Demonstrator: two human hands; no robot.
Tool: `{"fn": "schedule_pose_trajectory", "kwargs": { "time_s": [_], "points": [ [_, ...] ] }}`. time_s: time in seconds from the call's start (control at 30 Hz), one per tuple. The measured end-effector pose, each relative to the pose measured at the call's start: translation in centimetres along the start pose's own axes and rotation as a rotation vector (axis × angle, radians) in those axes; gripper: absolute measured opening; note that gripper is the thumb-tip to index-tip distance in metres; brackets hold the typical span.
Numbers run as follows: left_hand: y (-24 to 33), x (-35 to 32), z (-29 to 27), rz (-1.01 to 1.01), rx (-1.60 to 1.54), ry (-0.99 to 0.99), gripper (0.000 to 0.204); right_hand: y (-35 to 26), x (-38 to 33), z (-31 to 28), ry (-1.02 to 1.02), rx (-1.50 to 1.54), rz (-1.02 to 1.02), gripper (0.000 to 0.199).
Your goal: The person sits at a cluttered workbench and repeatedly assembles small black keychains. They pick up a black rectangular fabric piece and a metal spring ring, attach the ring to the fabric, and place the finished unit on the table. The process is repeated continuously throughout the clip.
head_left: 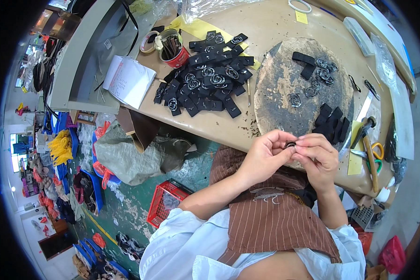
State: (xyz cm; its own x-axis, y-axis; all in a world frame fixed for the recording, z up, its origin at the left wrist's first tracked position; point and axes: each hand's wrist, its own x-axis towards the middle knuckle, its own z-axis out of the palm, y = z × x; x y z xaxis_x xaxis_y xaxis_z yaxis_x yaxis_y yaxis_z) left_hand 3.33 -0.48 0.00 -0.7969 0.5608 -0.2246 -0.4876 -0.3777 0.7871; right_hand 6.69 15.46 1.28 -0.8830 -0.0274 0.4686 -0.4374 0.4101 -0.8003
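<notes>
My left hand and my right hand meet in front of me at the table's near edge, fingertips pinched together on one small black strap piece with a metal ring. Just beyond them lies a round, worn work block with loose metal rings and a stack of black strap pieces on it. A large heap of finished black pieces with rings lies to the left on the beige table.
A hammer and yellow-handled scissors lie at the right of the block. A red tin of tools, a tape roll and an open notebook sit at the table's left. A red basket stands on the green floor.
</notes>
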Motion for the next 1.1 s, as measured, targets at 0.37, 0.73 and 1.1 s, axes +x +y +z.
{"fn": "schedule_pose_trajectory", "kwargs": {
  "time_s": [0.37, 0.73, 1.1],
  "points": [
    [-1.0, -1.4, 0.2, -0.111, -0.375, 0.032, 0.028, -0.3, -1.6, 0.9, 0.105, 0.013, 0.095, 0.021],
    [2.4, -1.3, -0.9, -0.193, 0.129, -0.233, 0.049, -1.9, 1.0, -4.3, -0.508, 0.301, 0.242, 0.035],
    [1.2, 1.8, 2.0, -0.31, 0.351, -0.373, 0.029, -1.8, -2.5, -6.3, -0.273, 0.072, -0.018, 0.016]
  ]
}}
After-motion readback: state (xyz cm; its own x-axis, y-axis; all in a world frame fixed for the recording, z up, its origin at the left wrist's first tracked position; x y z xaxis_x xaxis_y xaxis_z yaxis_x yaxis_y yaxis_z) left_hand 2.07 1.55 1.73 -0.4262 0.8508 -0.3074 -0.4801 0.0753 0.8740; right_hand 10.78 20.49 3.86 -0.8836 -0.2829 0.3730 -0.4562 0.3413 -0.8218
